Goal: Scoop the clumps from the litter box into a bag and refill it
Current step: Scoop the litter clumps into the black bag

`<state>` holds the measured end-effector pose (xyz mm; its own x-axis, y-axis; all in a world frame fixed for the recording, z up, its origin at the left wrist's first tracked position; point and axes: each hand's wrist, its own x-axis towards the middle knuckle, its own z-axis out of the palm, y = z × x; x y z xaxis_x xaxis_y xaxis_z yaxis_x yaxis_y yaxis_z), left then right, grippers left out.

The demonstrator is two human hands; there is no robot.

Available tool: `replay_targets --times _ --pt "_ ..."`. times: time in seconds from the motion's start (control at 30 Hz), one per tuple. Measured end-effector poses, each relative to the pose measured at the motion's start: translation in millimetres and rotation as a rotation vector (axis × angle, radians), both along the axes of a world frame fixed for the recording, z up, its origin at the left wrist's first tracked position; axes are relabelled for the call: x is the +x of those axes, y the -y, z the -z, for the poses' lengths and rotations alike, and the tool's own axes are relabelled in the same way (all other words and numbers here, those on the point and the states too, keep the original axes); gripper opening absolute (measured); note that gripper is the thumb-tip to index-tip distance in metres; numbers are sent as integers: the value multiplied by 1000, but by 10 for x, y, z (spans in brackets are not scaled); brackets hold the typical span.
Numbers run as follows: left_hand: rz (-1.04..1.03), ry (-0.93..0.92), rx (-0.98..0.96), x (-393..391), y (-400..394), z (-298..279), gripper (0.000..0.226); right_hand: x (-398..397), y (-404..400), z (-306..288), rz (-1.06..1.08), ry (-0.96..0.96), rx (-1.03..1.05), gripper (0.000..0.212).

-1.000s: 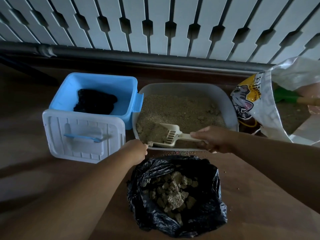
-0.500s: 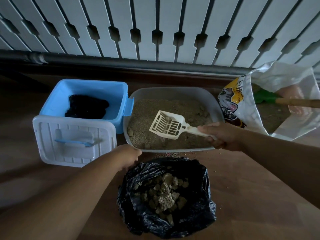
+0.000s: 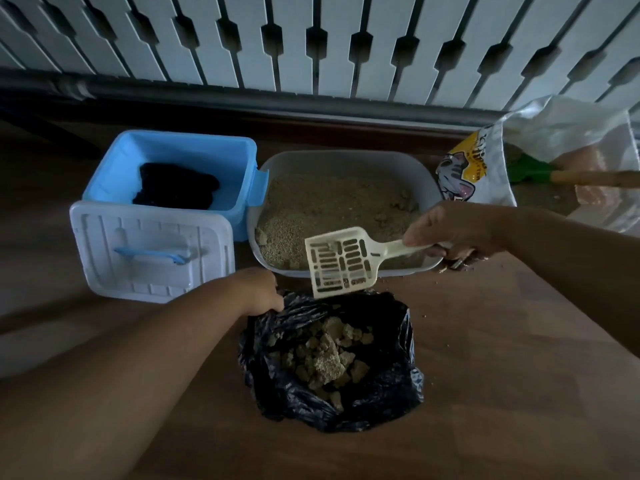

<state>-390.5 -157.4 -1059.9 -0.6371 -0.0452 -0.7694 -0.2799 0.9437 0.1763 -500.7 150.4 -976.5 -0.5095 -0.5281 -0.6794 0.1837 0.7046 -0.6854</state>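
Scooping looks well on: many clumps [image 3: 325, 355] already lie in the bag [image 3: 381, 393] just before the box [image 3: 346, 157], left fingers [image 3: 273, 301] pinching its rim, right hand [image 3: 446, 230] gripping the seemingly empty scoop [image 3: 341, 263] above it; a few clumps remain, refilling undone.

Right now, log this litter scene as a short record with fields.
left hand: grips the black bag's rim
right hand: holds the scoop by its handle
scoop: tilted above the bag's mouth, no clump visible in it
bag contents: clumps
litter box: holds litter
blue bin: open, lid leaning in front
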Motion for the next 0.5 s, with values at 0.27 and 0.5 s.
replay_targets --times 0.27,0.5 --pt "-85 -39 -60 -83 -3 -71 33 344 599 -249 -725 -540 308 25" --pt "-174 38 -41 -57 -25 -180 32 416 784 -196 -907 -816 440 26"
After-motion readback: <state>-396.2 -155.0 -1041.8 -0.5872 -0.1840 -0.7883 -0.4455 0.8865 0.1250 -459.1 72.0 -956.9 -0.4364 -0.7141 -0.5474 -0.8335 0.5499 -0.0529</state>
